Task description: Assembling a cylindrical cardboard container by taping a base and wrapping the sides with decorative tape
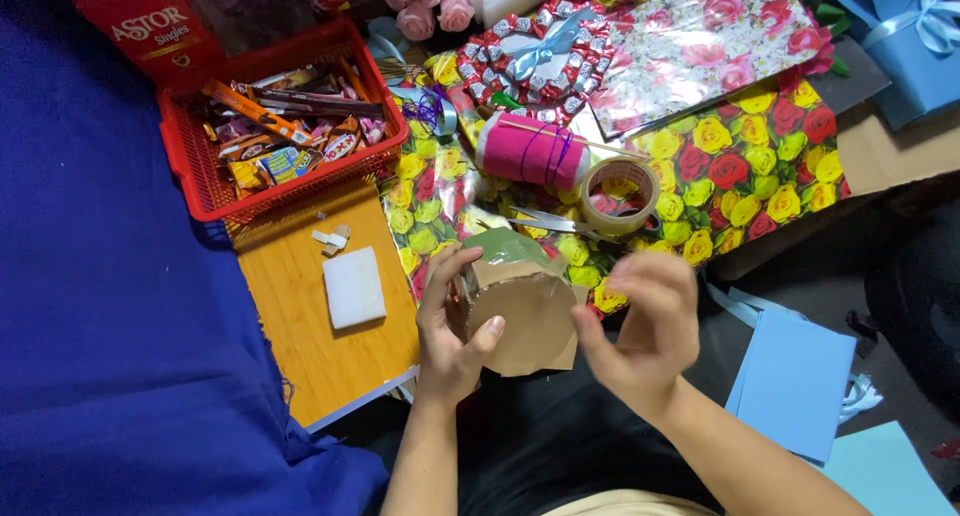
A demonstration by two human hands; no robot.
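Nearest the camera, the left hand [450,326] grips a round cardboard box [520,311] by its side wall, thumb across the bare brown face turned toward the viewer. The box is held above the near edge of the table [300,346], over the lap. Its far end already carries green wrapping [505,246]; the face and most of the wall are uncovered, so the covering appears barely started.

The right hand [645,331] hovers just beside the box, blurred; whether it is open or pinching something cannot be told.

Beyond, scissors [550,221] and a tape roll [618,194] lie on rose-patterned wrapping paper [740,176], with a pink thread spool [530,148] behind.

At the table's far left corner, a red plastic basket [200,191] holds assorted wrapped snack bars and sweets. A white foam block [353,287] lies near it.
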